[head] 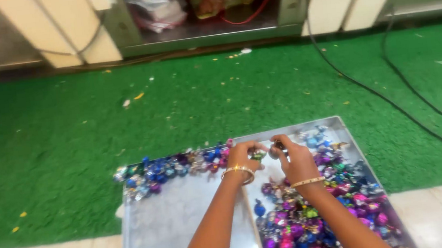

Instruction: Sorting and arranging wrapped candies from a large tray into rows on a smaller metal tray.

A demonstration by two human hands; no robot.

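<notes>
- Forearms enter from the bottom edge, both bare, each with a gold bangle at the wrist.
- Right tray [350, 143], metal, lies on pale tile; heaped with foil-wrapped sweets [319, 223] in pink, purple, blue and green.
- Left tray [167, 233] touches it side by side; mostly bare metal, with a row of wrapped sweets [173, 166] along its far edge only.
- Left hand [243, 156]: fingers curled, tips pinching a small greenish wrapped piece [259, 156] over the seam where the trays meet.
- Right hand [293, 157]: fingers bent, tips pinched on a dark round piece [277, 147], just beside the left hand's piece. Whether the two pieces touch: cannot tell.
- Both hands sit close together above the far end of the right tray, near the row.
- Green turf mat [69, 140] beyond the trays, flecked with scraps.
- Two black cables [394, 103] cross the mat at right.
- Metal cabinet base [212, 37] at the far edge, bags visible inside.
</notes>
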